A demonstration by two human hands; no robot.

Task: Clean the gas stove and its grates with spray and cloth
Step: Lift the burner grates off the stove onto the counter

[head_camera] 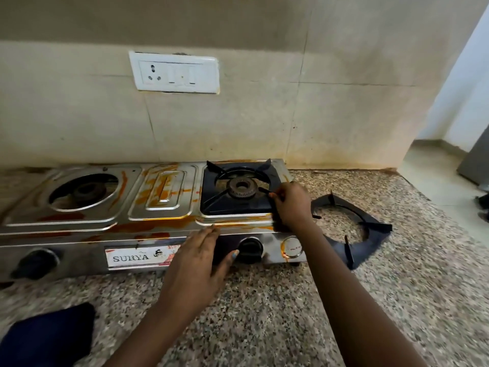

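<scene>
A steel two-burner gas stove (148, 229), smeared with orange stains, stands on a speckled granite counter. Its left burner (86, 192) is bare. A black grate (225, 205) sits over the right burner (242, 188). My right hand (291, 205) pinches the right prong of that grate. My left hand (197, 263) rests flat with fingers apart against the stove's front edge, beside a black knob (250, 250). A second black grate (352, 229) lies on the counter to the right of the stove. A dark blue cloth (47, 337) lies at the lower left.
A white switch and socket plate (174, 72) is on the tiled wall behind the stove. The counter (423, 274) ends at the right, where a floor and a grey object (476, 157) show. Another black knob (37, 263) is at the stove's left front.
</scene>
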